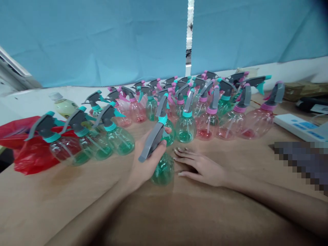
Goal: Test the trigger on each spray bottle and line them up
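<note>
My left hand [146,157] is wrapped round the neck and grey trigger head of a green spray bottle [163,171], which stands upright on the table near the middle. The hand hides part of its collar. Just to the right, my right hand [201,165] rests on the tabletop, its fingers stretched out towards that bottle and holding nothing. Behind the hands stand another green spray bottle [186,128] with a turquoise collar and a pink spray bottle [207,124]. On the left are several green spray bottles [120,140] with turquoise collars.
Many more pink and green spray bottles crowd the back of the wooden table [143,212]. A red plastic bag [30,153] and a pale bottle with a white cap [64,106] are at left. To the right lie a white device with blue buttons [299,126] and a blurred-out dark object [302,160].
</note>
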Demonstrator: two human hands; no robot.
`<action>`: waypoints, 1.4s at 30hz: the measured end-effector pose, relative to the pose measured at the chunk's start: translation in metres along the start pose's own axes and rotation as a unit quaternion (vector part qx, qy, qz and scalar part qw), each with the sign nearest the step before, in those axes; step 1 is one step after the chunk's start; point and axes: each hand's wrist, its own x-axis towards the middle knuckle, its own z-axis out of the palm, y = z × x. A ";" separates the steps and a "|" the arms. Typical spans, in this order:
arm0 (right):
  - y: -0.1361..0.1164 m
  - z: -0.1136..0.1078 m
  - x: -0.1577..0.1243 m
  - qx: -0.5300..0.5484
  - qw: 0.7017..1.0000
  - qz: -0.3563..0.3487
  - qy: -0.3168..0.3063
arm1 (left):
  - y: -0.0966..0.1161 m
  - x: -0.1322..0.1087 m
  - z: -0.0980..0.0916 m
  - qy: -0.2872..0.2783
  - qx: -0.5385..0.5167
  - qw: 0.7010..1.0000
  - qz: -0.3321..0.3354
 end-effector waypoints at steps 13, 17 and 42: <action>-0.001 0.000 0.000 -0.003 1.000 0.002 0.003 | 0.007 0.001 -0.006 -0.023 0.015 1.000 0.009; -0.001 0.000 0.000 -0.008 1.000 0.001 0.002 | 0.006 0.002 -0.008 -0.021 0.012 1.000 0.019; -0.040 -0.012 0.003 0.077 0.993 0.077 0.055 | 0.002 -0.004 0.000 0.054 0.012 0.998 0.022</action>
